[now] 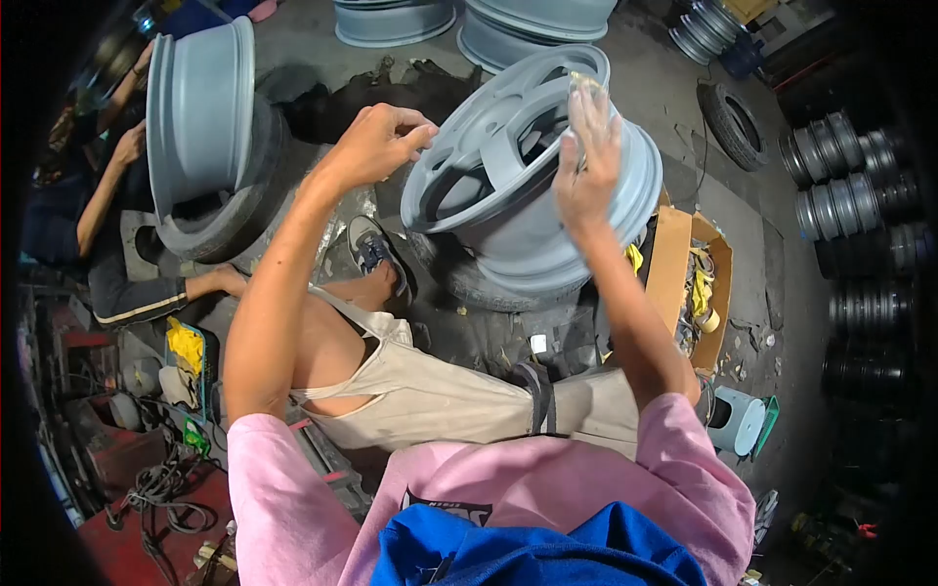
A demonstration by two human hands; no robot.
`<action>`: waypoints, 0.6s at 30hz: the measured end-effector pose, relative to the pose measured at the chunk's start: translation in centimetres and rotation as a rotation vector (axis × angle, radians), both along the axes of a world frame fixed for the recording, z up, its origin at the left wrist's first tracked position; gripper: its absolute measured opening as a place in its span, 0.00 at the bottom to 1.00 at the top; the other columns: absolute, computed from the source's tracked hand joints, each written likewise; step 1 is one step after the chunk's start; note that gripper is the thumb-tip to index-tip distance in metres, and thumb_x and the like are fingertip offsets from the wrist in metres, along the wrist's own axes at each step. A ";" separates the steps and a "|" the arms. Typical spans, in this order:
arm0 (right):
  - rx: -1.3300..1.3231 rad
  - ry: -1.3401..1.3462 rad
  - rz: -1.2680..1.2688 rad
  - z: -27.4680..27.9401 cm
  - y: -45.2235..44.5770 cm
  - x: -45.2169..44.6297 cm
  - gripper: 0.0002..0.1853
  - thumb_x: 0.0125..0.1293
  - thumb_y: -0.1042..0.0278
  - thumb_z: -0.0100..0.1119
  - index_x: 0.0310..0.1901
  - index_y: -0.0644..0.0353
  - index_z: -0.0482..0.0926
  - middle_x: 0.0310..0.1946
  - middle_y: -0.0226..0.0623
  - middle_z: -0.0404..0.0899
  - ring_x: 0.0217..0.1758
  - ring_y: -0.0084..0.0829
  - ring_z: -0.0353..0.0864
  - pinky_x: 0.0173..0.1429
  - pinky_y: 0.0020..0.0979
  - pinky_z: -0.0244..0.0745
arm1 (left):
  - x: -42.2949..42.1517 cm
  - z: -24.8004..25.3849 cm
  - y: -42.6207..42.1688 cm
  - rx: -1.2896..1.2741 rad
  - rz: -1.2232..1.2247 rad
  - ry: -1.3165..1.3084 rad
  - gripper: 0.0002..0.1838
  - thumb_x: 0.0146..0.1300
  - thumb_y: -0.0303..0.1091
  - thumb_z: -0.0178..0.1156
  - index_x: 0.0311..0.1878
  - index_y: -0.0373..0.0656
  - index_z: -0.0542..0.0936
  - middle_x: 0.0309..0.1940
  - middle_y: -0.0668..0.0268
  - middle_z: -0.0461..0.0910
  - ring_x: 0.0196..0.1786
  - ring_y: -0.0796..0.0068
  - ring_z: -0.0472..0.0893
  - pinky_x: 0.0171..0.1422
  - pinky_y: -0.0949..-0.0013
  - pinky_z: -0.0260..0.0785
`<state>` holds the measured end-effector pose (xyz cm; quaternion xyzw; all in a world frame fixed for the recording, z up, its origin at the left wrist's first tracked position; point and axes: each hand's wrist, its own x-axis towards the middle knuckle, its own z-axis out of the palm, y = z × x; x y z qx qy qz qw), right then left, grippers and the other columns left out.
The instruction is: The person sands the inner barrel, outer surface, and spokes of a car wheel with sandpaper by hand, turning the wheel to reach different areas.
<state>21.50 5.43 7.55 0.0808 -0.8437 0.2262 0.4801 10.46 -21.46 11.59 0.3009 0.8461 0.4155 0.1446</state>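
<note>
A grey-painted wheel rim (508, 161) leans tilted in front of me, its spoked face turned up and to the left. It rests on a black tyre (513, 290). My left hand (383, 142) is at the rim's upper-left edge, its fingers curled and close together; I see nothing in it, and cannot tell whether it touches the metal. My right hand (590, 161) is over the rim's right side, fingers stretched upward. At its fingertips is a small yellowish, worn piece (587, 82), perhaps sandpaper, pressed under the fingers.
Another grey rim (200, 112) stands on a tyre at left, beside a person's arms (103, 190). More rims (396, 21) stand behind. An open cardboard box (669, 259) with yellow scraps is at right. Dark stacked rims (840, 205) line the far right; a tyre (733, 125) lies nearby.
</note>
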 end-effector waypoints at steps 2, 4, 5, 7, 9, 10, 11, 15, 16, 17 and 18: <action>0.052 -0.007 -0.063 -2.6 -3.2 1.7 0.22 0.77 0.65 0.55 0.70 0.55 0.78 0.75 0.36 0.74 0.83 0.45 0.62 0.84 0.58 0.47 | -0.3 0.0 0.5 0.008 -0.033 0.026 0.20 0.74 0.39 0.61 0.54 0.30 0.86 0.40 0.56 0.90 0.39 0.71 0.88 0.48 0.67 0.80; 0.211 -0.154 0.023 -5.7 -7.5 5.4 0.23 0.74 0.66 0.57 0.69 0.54 0.79 0.75 0.34 0.73 0.83 0.42 0.63 0.84 0.57 0.49 | 0.0 -0.4 1.4 0.041 -0.062 0.021 0.19 0.75 0.40 0.61 0.53 0.30 0.86 0.37 0.58 0.89 0.38 0.73 0.88 0.47 0.67 0.79; 0.318 -0.173 0.105 -8.8 -8.6 6.4 0.24 0.70 0.67 0.60 0.68 0.53 0.80 0.74 0.31 0.74 0.83 0.34 0.64 0.84 0.56 0.51 | 0.2 -0.7 2.0 0.033 -0.082 0.022 0.19 0.75 0.40 0.61 0.53 0.30 0.86 0.37 0.58 0.89 0.38 0.73 0.88 0.47 0.67 0.79; 0.428 -0.290 0.139 -9.8 -9.7 8.0 0.27 0.64 0.66 0.62 0.66 0.50 0.82 0.73 0.26 0.75 0.79 0.25 0.68 0.82 0.56 0.56 | 0.6 -1.0 2.5 -0.034 -0.108 0.067 0.19 0.75 0.40 0.62 0.51 0.31 0.87 0.35 0.59 0.89 0.38 0.74 0.87 0.46 0.67 0.79; 0.420 -0.273 0.155 -9.7 -8.7 8.1 0.26 0.66 0.65 0.63 0.67 0.51 0.82 0.74 0.28 0.74 0.80 0.29 0.68 0.82 0.56 0.57 | 1.7 -1.7 2.9 -0.015 -0.149 0.021 0.19 0.75 0.41 0.62 0.50 0.30 0.86 0.34 0.60 0.89 0.37 0.74 0.87 0.45 0.67 0.78; 0.359 -0.238 0.116 -9.5 -7.7 8.1 0.25 0.67 0.65 0.63 0.67 0.51 0.81 0.74 0.31 0.74 0.80 0.33 0.67 0.82 0.56 0.56 | 1.8 -2.7 2.9 -0.038 -0.231 0.037 0.17 0.74 0.39 0.62 0.49 0.31 0.86 0.35 0.59 0.89 0.37 0.74 0.86 0.46 0.67 0.77; 0.305 -0.195 0.082 -9.2 -6.1 7.6 0.25 0.68 0.64 0.63 0.67 0.51 0.81 0.74 0.33 0.73 0.81 0.37 0.67 0.82 0.56 0.56 | 1.7 -3.4 2.8 -0.056 -0.306 0.061 0.15 0.73 0.37 0.62 0.49 0.32 0.87 0.36 0.58 0.89 0.37 0.74 0.86 0.46 0.67 0.77; 0.015 -0.104 -0.108 -3.3 0.0 4.2 0.23 0.77 0.64 0.57 0.70 0.58 0.77 0.75 0.44 0.72 0.79 0.50 0.68 0.79 0.51 0.62 | 4.7 -1.0 3.7 -0.353 -0.496 0.016 0.13 0.69 0.34 0.57 0.46 0.34 0.84 0.34 0.48 0.86 0.40 0.49 0.85 0.50 0.55 0.76; -0.026 -0.096 -0.108 -2.5 1.5 2.9 0.22 0.79 0.63 0.55 0.70 0.59 0.76 0.74 0.46 0.73 0.76 0.49 0.73 0.77 0.48 0.65 | 5.1 -1.5 3.7 -0.392 -0.473 0.075 0.16 0.69 0.37 0.57 0.48 0.33 0.82 0.41 0.43 0.85 0.49 0.40 0.83 0.57 0.48 0.74; -0.024 -0.095 -0.107 -1.4 2.7 2.1 0.22 0.79 0.63 0.55 0.70 0.59 0.76 0.74 0.46 0.73 0.76 0.49 0.73 0.77 0.48 0.65 | 5.6 -1.2 3.8 -0.390 -0.471 0.076 0.16 0.69 0.37 0.57 0.48 0.33 0.82 0.41 0.43 0.85 0.49 0.40 0.83 0.57 0.48 0.74; -0.171 -0.177 -0.010 0.0 3.9 1.3 0.20 0.80 0.62 0.53 0.68 0.60 0.78 0.70 0.47 0.76 0.71 0.49 0.77 0.74 0.45 0.69 | 6.0 -0.6 4.1 -0.476 -0.419 0.069 0.17 0.69 0.38 0.58 0.49 0.32 0.82 0.45 0.42 0.84 0.54 0.40 0.81 0.61 0.47 0.72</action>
